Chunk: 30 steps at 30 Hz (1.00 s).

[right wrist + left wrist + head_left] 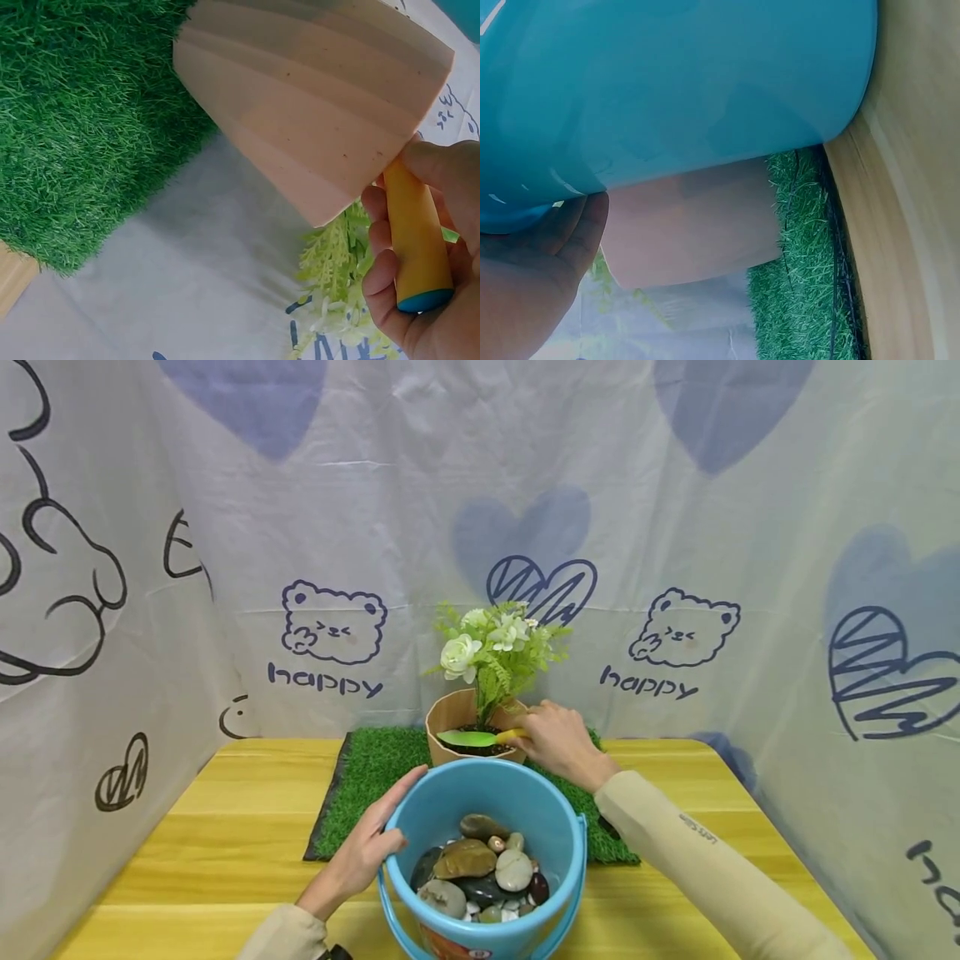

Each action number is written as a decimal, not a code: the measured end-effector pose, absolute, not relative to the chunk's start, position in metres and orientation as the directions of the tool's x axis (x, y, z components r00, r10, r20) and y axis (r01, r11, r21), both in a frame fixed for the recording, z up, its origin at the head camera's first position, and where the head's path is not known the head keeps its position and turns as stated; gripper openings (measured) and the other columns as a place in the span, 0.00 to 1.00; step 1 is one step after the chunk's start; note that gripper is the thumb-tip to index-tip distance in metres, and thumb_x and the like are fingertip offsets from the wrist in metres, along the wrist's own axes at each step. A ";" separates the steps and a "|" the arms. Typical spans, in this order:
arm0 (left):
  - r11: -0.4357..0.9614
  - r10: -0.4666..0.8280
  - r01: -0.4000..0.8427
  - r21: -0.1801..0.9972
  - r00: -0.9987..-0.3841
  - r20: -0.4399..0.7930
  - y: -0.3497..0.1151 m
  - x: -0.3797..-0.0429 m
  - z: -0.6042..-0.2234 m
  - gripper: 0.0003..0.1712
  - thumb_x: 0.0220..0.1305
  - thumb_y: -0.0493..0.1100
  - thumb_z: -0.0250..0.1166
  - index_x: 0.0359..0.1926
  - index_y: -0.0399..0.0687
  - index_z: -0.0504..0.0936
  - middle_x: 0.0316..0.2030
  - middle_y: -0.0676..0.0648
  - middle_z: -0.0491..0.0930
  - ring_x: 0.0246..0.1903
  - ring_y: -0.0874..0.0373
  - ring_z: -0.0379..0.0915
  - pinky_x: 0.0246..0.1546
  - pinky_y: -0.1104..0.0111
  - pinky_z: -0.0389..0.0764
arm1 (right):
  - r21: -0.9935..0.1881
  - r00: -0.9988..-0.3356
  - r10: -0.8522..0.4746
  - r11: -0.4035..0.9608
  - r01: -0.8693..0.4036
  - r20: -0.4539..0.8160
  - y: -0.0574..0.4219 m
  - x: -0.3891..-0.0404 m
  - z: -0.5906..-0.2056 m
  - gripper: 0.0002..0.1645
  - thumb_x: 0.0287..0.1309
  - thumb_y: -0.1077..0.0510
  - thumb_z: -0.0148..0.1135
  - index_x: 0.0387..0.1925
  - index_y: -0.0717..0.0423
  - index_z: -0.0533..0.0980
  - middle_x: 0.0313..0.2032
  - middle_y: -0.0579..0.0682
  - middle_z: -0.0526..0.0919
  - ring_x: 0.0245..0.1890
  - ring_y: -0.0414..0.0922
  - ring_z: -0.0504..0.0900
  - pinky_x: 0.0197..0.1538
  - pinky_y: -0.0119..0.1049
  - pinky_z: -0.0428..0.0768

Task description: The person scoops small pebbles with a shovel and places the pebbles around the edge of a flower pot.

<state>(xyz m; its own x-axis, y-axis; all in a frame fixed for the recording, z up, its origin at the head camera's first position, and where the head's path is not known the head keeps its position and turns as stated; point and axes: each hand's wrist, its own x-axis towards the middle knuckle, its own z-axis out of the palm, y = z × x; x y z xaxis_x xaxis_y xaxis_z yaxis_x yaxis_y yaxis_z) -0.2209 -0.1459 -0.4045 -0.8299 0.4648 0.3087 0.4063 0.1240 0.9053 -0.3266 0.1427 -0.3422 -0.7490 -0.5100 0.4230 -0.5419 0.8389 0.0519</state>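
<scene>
In the head view a light-blue bucket holds smooth stones of several sizes. My left hand holds the bucket's left rim, thumb over the edge and fingers along the outer wall. Behind the bucket stands a tan plant pot with dark soil and white artificial flowers. My right hand grips the yellow handle of a small trowel at the pot's right rim. Its green blade lies level over the soil, pointing left. The right wrist view shows fingers curled round the handle.
A green artificial-grass mat lies under the pot on the wood-grain table. Printed white cloth hangs behind and at both sides. The bucket's handle hangs down in front.
</scene>
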 end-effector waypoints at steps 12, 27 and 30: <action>0.127 0.450 0.446 0.886 -0.822 0.349 -0.146 -0.219 -0.408 0.48 0.52 0.33 0.45 0.77 0.53 0.49 0.71 0.34 0.59 0.64 0.32 0.64 0.56 0.44 0.73 | -0.018 -0.768 -0.492 0.838 -0.546 0.410 0.151 -0.320 -0.343 0.17 0.61 0.43 0.63 0.43 0.48 0.86 0.27 0.44 0.81 0.28 0.41 0.73 0.27 0.34 0.70; 0.110 0.440 0.412 0.905 -0.836 0.327 -0.147 -0.216 -0.407 0.48 0.52 0.33 0.45 0.77 0.55 0.50 0.71 0.35 0.58 0.64 0.32 0.63 0.56 0.46 0.73 | -0.175 -0.813 -0.432 0.832 -0.526 0.389 0.163 -0.299 -0.342 0.17 0.59 0.42 0.64 0.43 0.47 0.86 0.25 0.40 0.79 0.25 0.38 0.72 0.29 0.34 0.70; 0.098 0.439 0.411 0.906 -0.835 0.331 -0.145 -0.216 -0.407 0.48 0.52 0.33 0.44 0.77 0.55 0.51 0.71 0.35 0.58 0.64 0.32 0.63 0.56 0.46 0.73 | -0.195 -0.811 -0.410 0.831 -0.521 0.417 0.165 -0.293 -0.343 0.17 0.59 0.42 0.64 0.43 0.45 0.86 0.27 0.40 0.81 0.26 0.38 0.73 0.31 0.34 0.72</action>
<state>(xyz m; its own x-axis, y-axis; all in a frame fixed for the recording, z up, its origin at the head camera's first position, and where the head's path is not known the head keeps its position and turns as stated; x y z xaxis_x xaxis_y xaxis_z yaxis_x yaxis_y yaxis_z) -0.2165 -0.1453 -0.4071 -0.8353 0.4387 0.3314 0.4108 0.0976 0.9065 -0.2932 0.1648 -0.3433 -0.8110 -0.4100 0.4174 -0.5205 0.8313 -0.1949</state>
